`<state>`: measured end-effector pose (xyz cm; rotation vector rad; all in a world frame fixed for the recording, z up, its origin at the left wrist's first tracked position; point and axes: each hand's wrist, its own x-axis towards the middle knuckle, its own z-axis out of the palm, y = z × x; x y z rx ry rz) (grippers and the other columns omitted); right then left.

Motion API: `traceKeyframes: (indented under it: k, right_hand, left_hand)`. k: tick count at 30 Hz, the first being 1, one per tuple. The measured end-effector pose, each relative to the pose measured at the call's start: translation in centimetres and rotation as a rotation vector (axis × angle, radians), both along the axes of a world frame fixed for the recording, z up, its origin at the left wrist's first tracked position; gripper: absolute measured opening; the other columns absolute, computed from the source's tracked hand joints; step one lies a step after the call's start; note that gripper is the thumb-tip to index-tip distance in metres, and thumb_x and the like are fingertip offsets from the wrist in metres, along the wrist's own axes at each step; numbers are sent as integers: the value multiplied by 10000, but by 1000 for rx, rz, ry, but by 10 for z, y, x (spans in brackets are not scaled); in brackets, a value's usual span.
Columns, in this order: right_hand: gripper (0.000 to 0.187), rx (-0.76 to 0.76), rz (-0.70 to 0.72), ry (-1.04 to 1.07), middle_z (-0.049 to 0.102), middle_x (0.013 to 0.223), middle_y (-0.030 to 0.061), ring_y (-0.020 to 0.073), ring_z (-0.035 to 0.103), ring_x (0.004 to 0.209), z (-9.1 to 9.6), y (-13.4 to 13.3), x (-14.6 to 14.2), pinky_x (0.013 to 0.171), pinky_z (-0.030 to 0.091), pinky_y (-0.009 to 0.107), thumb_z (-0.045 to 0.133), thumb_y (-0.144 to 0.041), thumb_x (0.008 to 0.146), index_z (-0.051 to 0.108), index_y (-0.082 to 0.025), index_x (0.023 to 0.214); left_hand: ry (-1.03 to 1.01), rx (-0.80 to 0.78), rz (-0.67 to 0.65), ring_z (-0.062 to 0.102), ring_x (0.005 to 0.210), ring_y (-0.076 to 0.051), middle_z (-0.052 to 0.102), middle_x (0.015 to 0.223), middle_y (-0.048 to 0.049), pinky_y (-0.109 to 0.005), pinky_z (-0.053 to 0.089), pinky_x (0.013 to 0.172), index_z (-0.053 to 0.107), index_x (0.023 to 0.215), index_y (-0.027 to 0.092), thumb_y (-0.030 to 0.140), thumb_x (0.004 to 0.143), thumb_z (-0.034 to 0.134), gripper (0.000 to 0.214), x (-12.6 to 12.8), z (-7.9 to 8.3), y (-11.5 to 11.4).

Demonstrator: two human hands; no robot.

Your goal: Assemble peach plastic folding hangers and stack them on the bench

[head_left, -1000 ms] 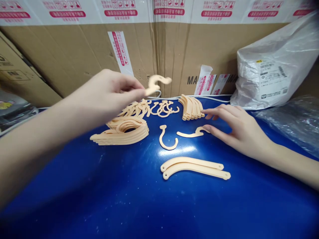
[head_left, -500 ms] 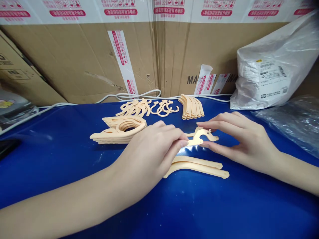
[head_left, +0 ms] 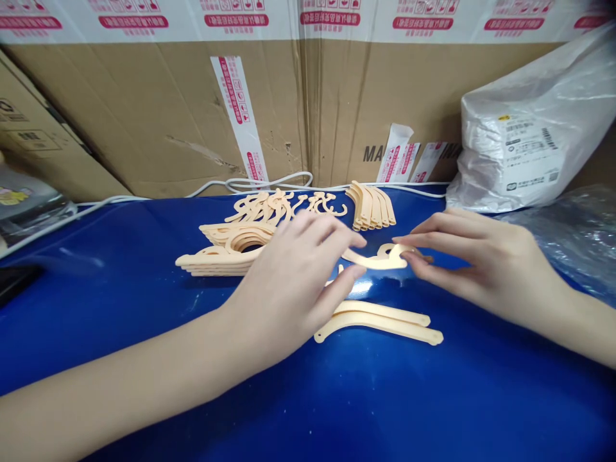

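Head view: over the blue table (head_left: 144, 359), the left hand (head_left: 289, 282) and right hand (head_left: 486, 263) each pinch one end of a curved plastic piece (head_left: 378, 260). Its long axis runs left to right, just behind the two loose arms (head_left: 385, 324).

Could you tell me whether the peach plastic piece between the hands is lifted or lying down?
Lifted: left hand and right hand hold the curved peach plastic piece above the blue table.

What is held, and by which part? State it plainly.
One peach plastic piece, shared: right hand pinches its curled end, left hand pinches the opposite tip.
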<state>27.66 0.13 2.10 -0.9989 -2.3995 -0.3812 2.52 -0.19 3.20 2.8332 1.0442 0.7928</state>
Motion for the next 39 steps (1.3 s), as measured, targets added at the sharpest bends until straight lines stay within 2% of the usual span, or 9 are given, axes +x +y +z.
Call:
traceKeyframes:
  k: [2,5,9,14,23,35,39]
  right_hand:
    - [213,-17,-19,-11,704,886,92,205,645,781,1,8,8,654,506,344,565,-243,910,744,-130,934]
    - [219,-88,-57,-39,705,918,70,203,652,815,-1,18,16,671,499,340,555,-272,917,750,-179,953]
    - [248,-126,-42,-78,699,930,61,211,641,824,-5,23,19,684,489,343,532,-341,925,748,-222,952]
    - [264,-126,-27,-157,683,928,66,216,608,815,-10,28,19,691,476,354,508,-340,942,744,-229,984]
    - [254,-209,-43,-113,684,1018,66,205,624,879,-23,35,20,768,474,359,511,-316,954,734,-233,1042]
    - [216,-73,-96,-90,698,976,46,209,623,857,-28,35,12,716,383,363,537,-337,949,727,-244,991]
    - [223,-70,-104,-125,701,992,46,220,617,878,-27,34,7,719,373,366,520,-319,958,724,-245,1008]
  left_hand:
    - [-17,68,17,512,1108,-240,630,1129,-65,-416,392,964,582,1115,181,256,972,477,193,-6,3,-2]
    - [-17,54,-17,515,1107,-228,626,1121,-62,-401,402,966,581,1098,197,239,968,477,172,-16,1,-10]
    - [-10,-13,-97,523,1096,-214,648,1102,-53,-380,419,964,595,1086,206,216,968,483,164,-26,-12,-20]
    - [57,19,-185,517,1143,-183,657,1129,-21,-332,384,994,621,1109,199,188,951,535,179,-30,-28,-23]
    - [104,61,-169,554,1105,-176,696,1082,28,-336,366,947,651,1052,245,204,965,518,164,-35,-33,-20]
    - [59,21,-170,566,1062,-155,692,1040,35,-315,349,940,649,1028,234,190,958,527,147,-34,-35,-20]
    - [44,17,-176,568,1042,-150,689,1030,33,-311,349,933,649,1019,227,185,957,524,145,-34,-37,-20]
